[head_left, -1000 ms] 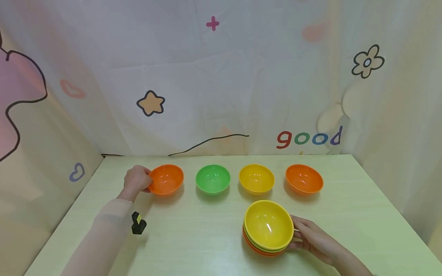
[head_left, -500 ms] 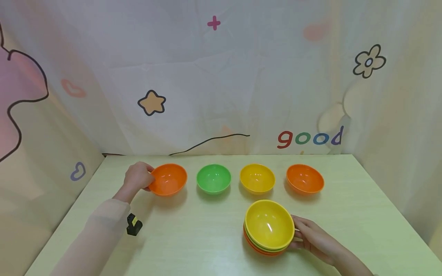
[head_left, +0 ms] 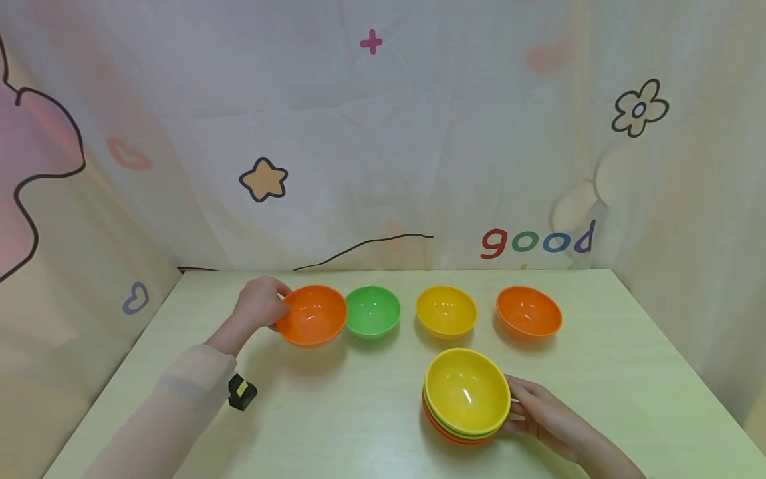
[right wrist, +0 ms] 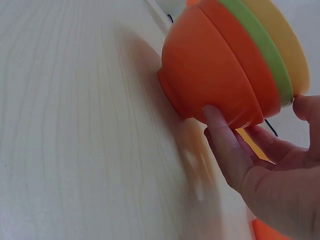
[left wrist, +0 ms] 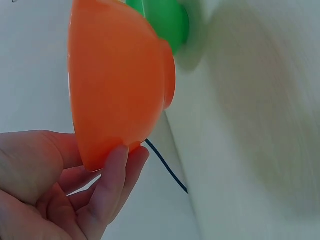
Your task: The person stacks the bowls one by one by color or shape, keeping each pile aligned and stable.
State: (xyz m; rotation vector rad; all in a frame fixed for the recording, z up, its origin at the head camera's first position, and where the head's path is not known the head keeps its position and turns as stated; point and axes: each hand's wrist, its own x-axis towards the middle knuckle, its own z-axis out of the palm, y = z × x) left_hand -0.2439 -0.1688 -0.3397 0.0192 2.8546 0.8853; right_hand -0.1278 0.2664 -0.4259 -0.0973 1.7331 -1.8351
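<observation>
My left hand (head_left: 261, 305) pinches an orange bowl (head_left: 312, 317) by its left side, and in the left wrist view the bowl (left wrist: 117, 75) hangs over the table with its shadow apart from it. Its right edge overlaps a green bowl (head_left: 374, 313) in the head view. My right hand (head_left: 547, 416) holds the right side of a stack of bowls (head_left: 467, 392), yellow on top. Seen from the right wrist, the thumb is at the upper rims and the fingers lie against the lower orange bowl (right wrist: 210, 65); green shows under the yellow.
A yellow bowl (head_left: 446, 313) and another orange bowl (head_left: 529, 313) stand in a row right of the green one, behind the stack. A black device with a yellow mark (head_left: 242, 391) sits by the left sleeve. A printed curtain (head_left: 383, 146) hangs behind the table (head_left: 335, 426).
My left hand has picked up the orange bowl and carried it to the right, from its place in the row to in front of the green bowl's left edge. My right hand and the stack stay put.
</observation>
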